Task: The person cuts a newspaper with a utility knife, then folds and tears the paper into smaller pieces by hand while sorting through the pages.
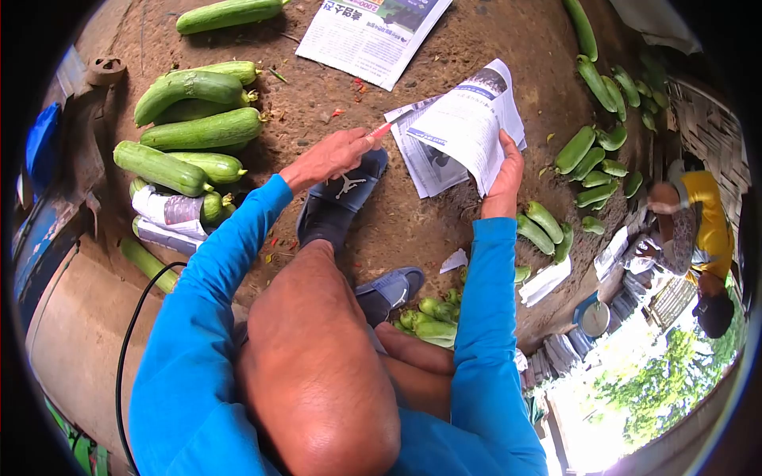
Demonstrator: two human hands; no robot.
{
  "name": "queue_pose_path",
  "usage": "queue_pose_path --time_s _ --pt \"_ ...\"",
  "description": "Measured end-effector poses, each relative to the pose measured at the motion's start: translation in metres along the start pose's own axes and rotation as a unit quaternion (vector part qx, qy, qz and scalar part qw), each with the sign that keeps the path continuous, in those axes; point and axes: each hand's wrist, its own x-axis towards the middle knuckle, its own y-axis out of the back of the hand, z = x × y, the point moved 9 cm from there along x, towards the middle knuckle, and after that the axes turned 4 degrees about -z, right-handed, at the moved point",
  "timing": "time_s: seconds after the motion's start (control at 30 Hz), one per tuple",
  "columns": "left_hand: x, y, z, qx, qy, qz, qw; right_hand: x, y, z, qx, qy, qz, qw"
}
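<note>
While left grip holds knife, right grip pinches newspaper; sandal nearby, gourds either side.

One long green gourd is lying alone at upper left; at least six gourds are forming a heap below it. Three more are resting right of centre. Two sandals, one red-handled tool, one newspaper bundle in hand and at least one co-worker are showing.
</note>
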Motion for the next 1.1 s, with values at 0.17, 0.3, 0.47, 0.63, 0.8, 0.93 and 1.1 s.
queue_pose_path --time_s 0.17,0.3,0.47,0.63,0.8,0.93,1.1 --pt "-0.014 0.011 0.043 0.366 -0.118 0.116 0.916 0.003 0.001 -0.006 -0.039 0.030 0.011 0.999" --pt "-0.015 0.012 0.057 0.503 -0.134 0.145 0.842 -0.004 -0.004 -0.002 -0.047 0.051 0.029 0.997" --pt "-0.015 0.018 0.060 0.522 -0.181 0.148 0.820 -0.015 -0.005 -0.005 -0.064 0.067 0.036 0.995" --pt "-0.001 0.013 0.065 0.527 -0.189 0.142 0.816 -0.013 -0.005 -0.001 -0.069 0.069 0.027 0.995" --pt "0.030 0.010 0.081 0.520 -0.264 0.167 0.795 -0.010 0.007 -0.004 -0.111 0.117 0.029 0.986" --pt "0.041 0.008 0.086 0.533 -0.264 0.158 0.788 -0.017 0.021 -0.006 -0.139 0.127 0.042 0.981" --pt "0.072 0.017 0.082 0.545 -0.263 0.130 0.785 -0.020 0.033 0.000 -0.152 0.125 0.044 0.980"
